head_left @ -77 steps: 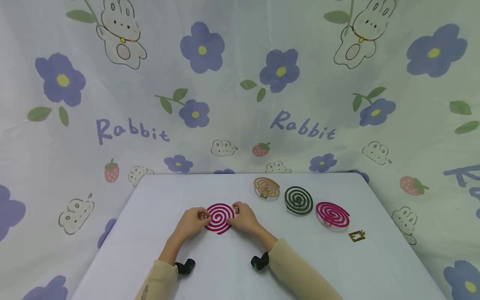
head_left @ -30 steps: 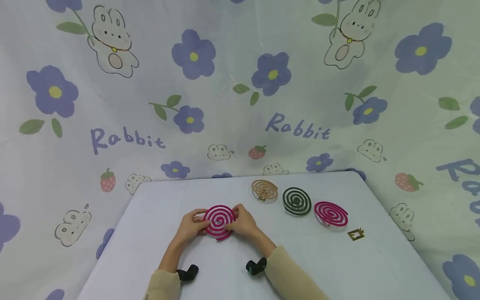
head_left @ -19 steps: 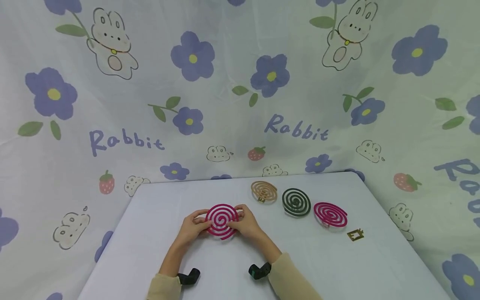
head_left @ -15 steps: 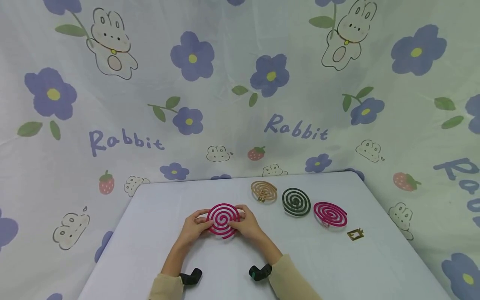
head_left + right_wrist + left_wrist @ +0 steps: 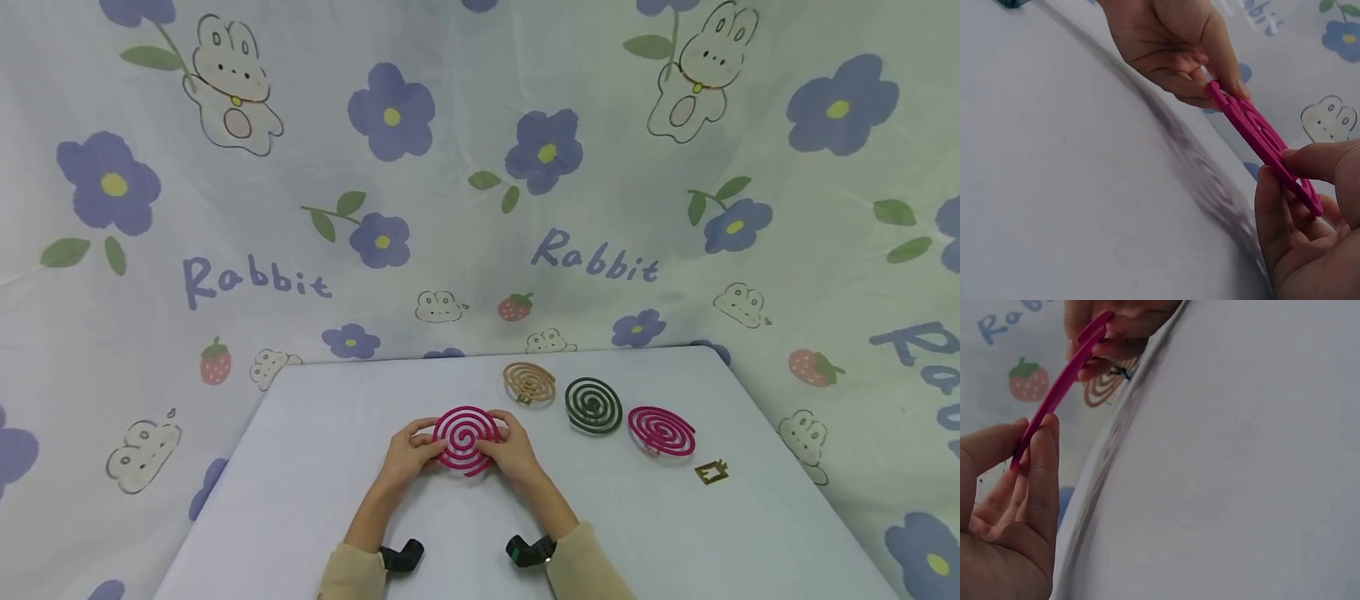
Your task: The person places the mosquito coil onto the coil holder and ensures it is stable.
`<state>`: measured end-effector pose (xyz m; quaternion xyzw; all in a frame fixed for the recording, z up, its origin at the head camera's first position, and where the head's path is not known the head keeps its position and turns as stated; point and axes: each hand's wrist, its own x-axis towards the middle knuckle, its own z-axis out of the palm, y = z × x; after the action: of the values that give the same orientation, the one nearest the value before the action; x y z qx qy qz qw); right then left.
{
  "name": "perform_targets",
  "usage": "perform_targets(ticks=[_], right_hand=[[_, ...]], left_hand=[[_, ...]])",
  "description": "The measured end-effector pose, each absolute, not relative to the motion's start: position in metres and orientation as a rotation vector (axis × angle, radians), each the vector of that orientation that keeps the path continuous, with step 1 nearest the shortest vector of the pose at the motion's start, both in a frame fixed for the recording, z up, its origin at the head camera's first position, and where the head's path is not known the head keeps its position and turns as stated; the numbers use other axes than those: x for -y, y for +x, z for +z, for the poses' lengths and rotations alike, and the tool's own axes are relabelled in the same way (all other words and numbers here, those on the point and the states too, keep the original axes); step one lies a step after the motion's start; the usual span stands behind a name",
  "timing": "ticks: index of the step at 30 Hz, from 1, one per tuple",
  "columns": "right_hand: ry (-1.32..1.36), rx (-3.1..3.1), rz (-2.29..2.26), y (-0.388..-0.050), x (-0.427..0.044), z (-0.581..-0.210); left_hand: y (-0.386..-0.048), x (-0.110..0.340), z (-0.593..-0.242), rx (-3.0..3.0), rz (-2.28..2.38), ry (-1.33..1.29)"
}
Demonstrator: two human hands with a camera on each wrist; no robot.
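A magenta mosquito coil (image 5: 466, 440) is held between both hands above the white table, its spiral face tilted toward the head camera. My left hand (image 5: 407, 452) pinches the left edge, thumb on the near face and fingers behind. On the opposite edge, my right hand (image 5: 517, 450) pinches in the same way. Edge-on in the left wrist view, the coil (image 5: 1060, 387) appears as a thin band. The right wrist view shows the coil (image 5: 1266, 144) off the cloth, with a shadow beneath it.
To the right lie a tan coil (image 5: 529, 382) with a small metal stand, a dark green coil (image 5: 593, 406) and a second magenta coil (image 5: 662, 431). A flat gold-coloured metal stand (image 5: 712, 472) lies nearest the right edge. A printed curtain (image 5: 450, 183) hangs behind the table.
The coil, low over the table at first, has been raised and tilted up. Both hands have shifted a little to the right with it. The other coils stay put.
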<state>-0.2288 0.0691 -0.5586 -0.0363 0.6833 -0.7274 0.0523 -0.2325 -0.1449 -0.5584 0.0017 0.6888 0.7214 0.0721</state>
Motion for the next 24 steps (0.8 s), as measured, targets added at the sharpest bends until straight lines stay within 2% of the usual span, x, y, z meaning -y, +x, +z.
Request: perform_targets(ticks=[11, 19, 24], right_hand=[[-0.033, -2.107, -2.232, -0.227, -0.084, -0.563], [-0.027, -2.106, -2.24, -0.212, -0.089, -0.542], [-0.009, -2.153, -2.226, -0.214, -0.091, -0.554]], left_hand=[[-0.228, 0.124, -0.56, -2.061, 2.17, -0.027], [-0.227, 0.117, -0.561, -2.016, 2.203, 0.013], [-0.228, 0.11, -0.56, -2.004, 2.218, 0.046]])
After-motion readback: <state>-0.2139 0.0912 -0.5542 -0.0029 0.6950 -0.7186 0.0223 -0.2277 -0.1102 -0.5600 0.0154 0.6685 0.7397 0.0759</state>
